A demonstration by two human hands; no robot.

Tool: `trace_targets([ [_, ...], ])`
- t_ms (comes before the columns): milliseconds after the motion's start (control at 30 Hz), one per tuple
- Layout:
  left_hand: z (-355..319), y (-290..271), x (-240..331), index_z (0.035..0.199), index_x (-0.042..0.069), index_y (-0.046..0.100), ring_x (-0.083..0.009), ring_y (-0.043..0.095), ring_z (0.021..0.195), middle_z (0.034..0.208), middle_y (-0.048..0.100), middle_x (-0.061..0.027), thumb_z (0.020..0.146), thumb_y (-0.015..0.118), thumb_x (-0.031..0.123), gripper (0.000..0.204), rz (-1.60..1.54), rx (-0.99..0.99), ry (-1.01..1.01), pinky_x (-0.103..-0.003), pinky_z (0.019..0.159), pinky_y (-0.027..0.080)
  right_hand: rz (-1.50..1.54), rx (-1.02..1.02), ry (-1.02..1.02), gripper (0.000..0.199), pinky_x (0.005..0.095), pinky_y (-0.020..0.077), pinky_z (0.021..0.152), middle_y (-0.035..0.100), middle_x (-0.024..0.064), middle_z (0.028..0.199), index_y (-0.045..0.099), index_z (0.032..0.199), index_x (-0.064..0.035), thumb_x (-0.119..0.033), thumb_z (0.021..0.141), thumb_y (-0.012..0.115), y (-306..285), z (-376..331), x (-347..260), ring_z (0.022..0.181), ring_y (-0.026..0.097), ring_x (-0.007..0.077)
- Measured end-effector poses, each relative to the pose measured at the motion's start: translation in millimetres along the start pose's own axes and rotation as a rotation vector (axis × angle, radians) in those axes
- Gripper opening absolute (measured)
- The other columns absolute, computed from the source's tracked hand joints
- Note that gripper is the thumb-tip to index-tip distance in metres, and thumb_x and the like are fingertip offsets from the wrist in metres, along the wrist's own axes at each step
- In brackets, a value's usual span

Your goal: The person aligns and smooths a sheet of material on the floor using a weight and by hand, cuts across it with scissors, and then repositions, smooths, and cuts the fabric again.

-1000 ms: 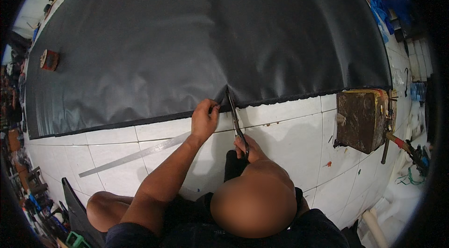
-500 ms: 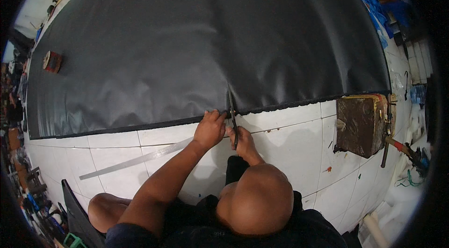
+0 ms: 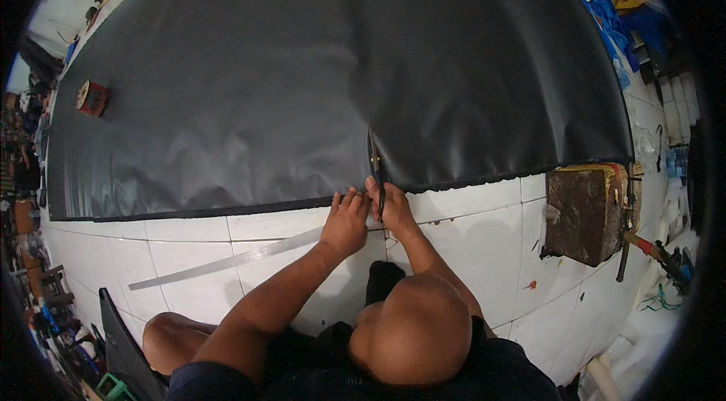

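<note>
A large black sheet (image 3: pixel 249 83), like vinyl or synthetic leather, covers much of the white tiled floor. My right hand (image 3: pixel 395 210) is closed round the handles of a pair of scissors (image 3: pixel 373 153). Their blades point away from me and lie at a short slit running in from the sheet's near edge. Beside it, my left hand (image 3: pixel 346 222) lies with fingers stretched and slightly apart at that edge. Under my left hand and wrist runs a long metal ruler (image 3: pixel 227 263) on the tiles; part of it is hidden.
A small reddish tin (image 3: pixel 92 98) sits on the sheet at the far left. To the right stands a worn brown block (image 3: pixel 586 216) at the sheet's corner, with a red-handled tool (image 3: pixel 643 240) beside it. Blue and yellow material (image 3: pixel 616 4) is heaped at the upper right.
My right hand and the scissors have moved forward, to the sheet's edge. My left hand has shifted slightly back and right, its fingers now straighter.
</note>
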State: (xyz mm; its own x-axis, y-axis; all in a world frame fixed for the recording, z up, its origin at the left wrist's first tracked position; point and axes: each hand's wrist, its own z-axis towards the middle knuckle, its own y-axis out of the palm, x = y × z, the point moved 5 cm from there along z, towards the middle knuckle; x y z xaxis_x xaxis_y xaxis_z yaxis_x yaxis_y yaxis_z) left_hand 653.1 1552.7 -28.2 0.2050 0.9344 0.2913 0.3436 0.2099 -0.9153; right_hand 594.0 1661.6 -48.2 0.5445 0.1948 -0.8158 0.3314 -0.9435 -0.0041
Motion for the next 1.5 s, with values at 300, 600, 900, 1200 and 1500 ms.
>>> trace_targets([
  [300, -1.1, -0.3, -0.1, 0.140, -0.001, 0.041, -0.0363, 0.036, 0.139, 0.139, 0.046, -0.0183, 0.084, 0.058, 0.016, 0.061, -0.018, 0.013, 0.000, -0.055, 0.115, 0.026, -0.087, 0.107, -0.099, 0.056, 0.0340, 0.0430, 0.050, 0.054, 0.0051, 0.055, 0.056, 0.067, -0.0039, -0.053, 0.094, 0.060, -0.2, 17.5, 7.3, 0.050, 0.054, 0.0165],
  [600, 0.3, -3.2, 2.2, 0.140, -0.004, 0.040, -0.0394, 0.039, 0.135, 0.133, 0.046, -0.0238, 0.080, 0.064, 0.019, 0.069, -0.019, 0.037, 0.034, -0.056, 0.114, 0.028, -0.045, 0.073, -0.003, 0.059, 0.0351, 0.0438, 0.051, 0.054, 0.0076, 0.056, 0.059, 0.070, -0.0015, -0.056, 0.092, 0.060, 5.3, 75.3, -40.8, 0.049, 0.055, 0.0191],
  [900, 3.8, -8.6, 5.8, 0.139, -0.003, 0.040, -0.0392, 0.039, 0.135, 0.134, 0.046, -0.0233, 0.079, 0.068, 0.027, 0.072, -0.055, -0.028, -0.008, -0.057, 0.114, 0.028, 0.012, 0.099, -0.009, 0.049, 0.0259, 0.0374, 0.043, 0.047, -0.0015, 0.056, 0.053, 0.069, -0.0098, -0.053, 0.091, 0.066, 4.0, 82.7, -36.6, 0.045, 0.046, 0.0092],
  [1200, 7.2, -16.9, 7.5, 0.137, -0.003, 0.041, -0.0395, 0.038, 0.134, 0.131, 0.046, -0.0232, 0.079, 0.069, 0.032, 0.073, -0.086, -0.049, -0.034, -0.058, 0.112, 0.029, 0.065, 0.046, -0.025, 0.054, 0.0270, 0.0379, 0.044, 0.047, -0.0014, 0.056, 0.054, 0.071, -0.0093, -0.059, 0.090, 0.063, 9.7, 118.7, -81.6, 0.045, 0.046, 0.0103],
  [1500, 23.1, -32.7, 15.6, 0.150, 0.012, 0.030, -0.0374, 0.045, 0.121, 0.125, 0.047, -0.0192, 0.079, 0.070, 0.039, 0.086, -0.093, -0.083, -0.066, -0.063, 0.104, 0.035, 0.096, -0.014, -0.009, 0.054, 0.0252, 0.0394, 0.045, 0.048, -0.0016, 0.058, 0.054, 0.075, -0.0090, -0.060, 0.089, 0.064, 0.5, 119.2, -84.3, 0.048, 0.048, 0.0096],
])
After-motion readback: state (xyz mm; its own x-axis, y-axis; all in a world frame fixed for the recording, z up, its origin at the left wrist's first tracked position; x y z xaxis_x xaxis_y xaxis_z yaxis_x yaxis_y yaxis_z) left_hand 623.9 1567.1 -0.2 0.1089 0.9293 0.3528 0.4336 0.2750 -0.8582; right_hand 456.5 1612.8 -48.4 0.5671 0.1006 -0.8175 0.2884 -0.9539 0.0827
